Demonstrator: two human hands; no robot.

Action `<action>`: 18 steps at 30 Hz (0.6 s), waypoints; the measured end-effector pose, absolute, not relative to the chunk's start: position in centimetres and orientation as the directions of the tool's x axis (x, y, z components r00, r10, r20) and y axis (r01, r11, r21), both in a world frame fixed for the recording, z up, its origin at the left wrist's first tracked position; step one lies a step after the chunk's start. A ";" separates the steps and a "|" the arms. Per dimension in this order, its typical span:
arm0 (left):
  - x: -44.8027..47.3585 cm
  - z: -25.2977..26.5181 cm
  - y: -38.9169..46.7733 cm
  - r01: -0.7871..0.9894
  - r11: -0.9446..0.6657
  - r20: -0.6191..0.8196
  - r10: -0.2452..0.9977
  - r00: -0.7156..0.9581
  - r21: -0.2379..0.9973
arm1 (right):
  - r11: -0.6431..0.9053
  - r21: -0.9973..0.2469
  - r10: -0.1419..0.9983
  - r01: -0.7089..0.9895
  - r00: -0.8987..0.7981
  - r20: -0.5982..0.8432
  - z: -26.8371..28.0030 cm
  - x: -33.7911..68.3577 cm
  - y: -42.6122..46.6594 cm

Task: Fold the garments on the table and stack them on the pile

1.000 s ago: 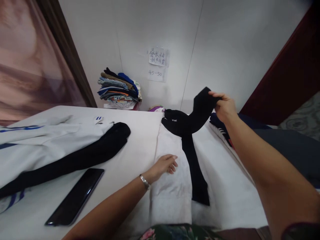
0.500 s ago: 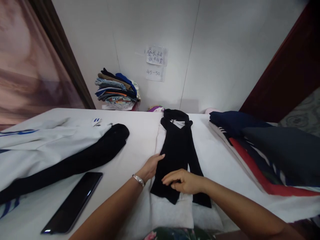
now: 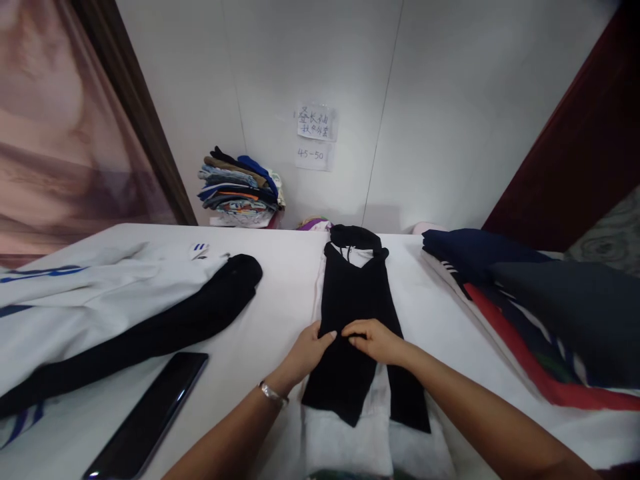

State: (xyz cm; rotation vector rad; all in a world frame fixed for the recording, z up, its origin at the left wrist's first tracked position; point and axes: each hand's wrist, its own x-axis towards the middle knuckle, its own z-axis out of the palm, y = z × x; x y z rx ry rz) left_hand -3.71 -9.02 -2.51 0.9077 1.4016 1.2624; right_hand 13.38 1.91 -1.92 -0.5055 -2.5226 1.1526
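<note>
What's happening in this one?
A person has both hands on a black-and-white garment lying on the white table. The left hand is at the black fabric's left edge; the right hand has its fingers over the middle. Another white garment with a black sleeve and a dark phone lie to the left, and stacked clothes to the right.

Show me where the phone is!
In the head view, the phone lies lower left on the white table, just below the leftmost black sleeve.
</note>
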 end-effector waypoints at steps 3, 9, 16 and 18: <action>-3.5 -1.6 -9.3 -0.199 0.209 -0.244 0.954 -0.174 0.957 | 0.648 -0.744 0.536 0.166 -0.793 0.290 -1.0 12.6 2.4; -2.9 -1.2 -9.9 -0.412 0.373 -0.424 0.905 -0.036 0.831 | 0.779 -0.571 0.561 0.259 -0.696 0.450 -0.6 9.2 5.2; -3.9 -0.3 -10.4 -0.389 0.475 -0.418 0.880 0.225 0.789 | 0.736 -0.317 0.664 0.598 -0.730 0.163 -2.2 4.9 9.7; -4.5 -0.5 -10.5 -0.320 0.443 -0.370 0.890 0.266 0.837 | 0.704 -0.246 0.689 0.666 -0.724 0.013 -3.5 4.6 10.6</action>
